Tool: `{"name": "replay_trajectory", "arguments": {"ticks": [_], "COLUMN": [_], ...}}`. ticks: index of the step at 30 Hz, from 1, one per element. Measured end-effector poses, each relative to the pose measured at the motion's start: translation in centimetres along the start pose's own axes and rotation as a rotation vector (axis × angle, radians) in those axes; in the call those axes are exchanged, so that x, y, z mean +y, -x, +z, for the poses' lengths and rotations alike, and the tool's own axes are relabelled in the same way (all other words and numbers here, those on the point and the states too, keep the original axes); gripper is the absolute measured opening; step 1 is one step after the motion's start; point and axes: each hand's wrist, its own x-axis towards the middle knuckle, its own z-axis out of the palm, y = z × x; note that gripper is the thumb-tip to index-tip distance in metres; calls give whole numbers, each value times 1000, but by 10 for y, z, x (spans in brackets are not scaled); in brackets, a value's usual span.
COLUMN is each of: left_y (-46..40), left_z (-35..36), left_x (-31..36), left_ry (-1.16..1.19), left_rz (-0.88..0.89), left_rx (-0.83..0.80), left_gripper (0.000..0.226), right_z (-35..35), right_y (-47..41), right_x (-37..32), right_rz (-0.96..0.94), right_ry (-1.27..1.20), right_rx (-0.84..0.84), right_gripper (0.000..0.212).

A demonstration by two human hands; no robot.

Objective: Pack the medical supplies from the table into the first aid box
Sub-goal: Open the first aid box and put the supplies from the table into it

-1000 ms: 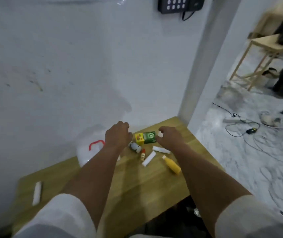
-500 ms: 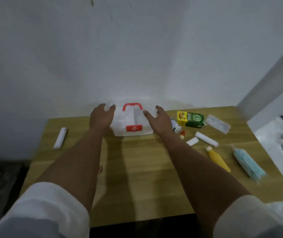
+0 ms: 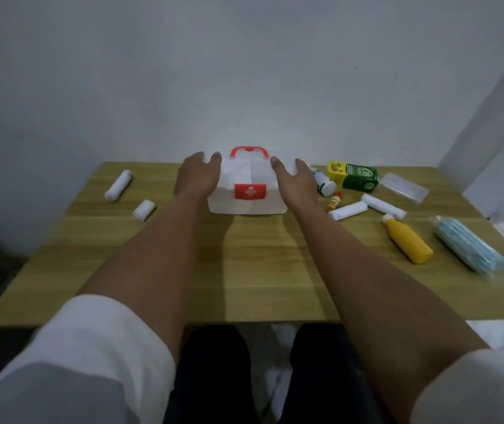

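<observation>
A white first aid box [image 3: 246, 207] with a red handle and red cross latch stands closed at the back middle of the wooden table [image 3: 253, 270]. My left hand [image 3: 197, 176] lies against its left side and my right hand [image 3: 295, 179] against its right side, fingers stretched over the lid's edges. Right of the box lie a white bottle [image 3: 324, 182], a green and yellow carton [image 3: 355, 176], a tiny orange bottle [image 3: 335, 201], two white rolls [image 3: 347, 210] [image 3: 383, 205], a yellow bottle [image 3: 408, 240], a pack of blue masks [image 3: 468, 244] and a clear packet [image 3: 403, 187].
Two white bandage rolls [image 3: 118, 185] [image 3: 144, 210] lie on the table's left part. A white wall stands right behind the box. Bare wood stretches between the box and the near edge. Cables lie on the floor at the far right.
My view swung from the right end of the table to face the box squarely. Both hands left the loose supplies and came to the two sides of the box.
</observation>
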Motion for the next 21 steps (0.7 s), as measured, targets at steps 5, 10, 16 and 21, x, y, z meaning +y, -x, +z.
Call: {"name": "replay_trajectory", "arguments": {"ticks": [5,10,16,21], "left_y": [49,87,118,136], "left_z": [-12,-17,-22,-24], "left_x": [-10,-9,-15,-26], "left_ry": [15,2,2,-27], "left_rz": [-2,29,98,259], "left_rx": [13,29,17,-48], "left_gripper": [69,60,68,71], "right_z": [-18,-32,-42,-48], "right_y": [52,88,117,125], "right_x": [-2,0,18,40], "right_rz": [-43,-69,-308,-675], "right_ry": [-19,-31,177,661], "right_rx": [-1,15,41,-2], "right_gripper": [75,68,76,80]}}
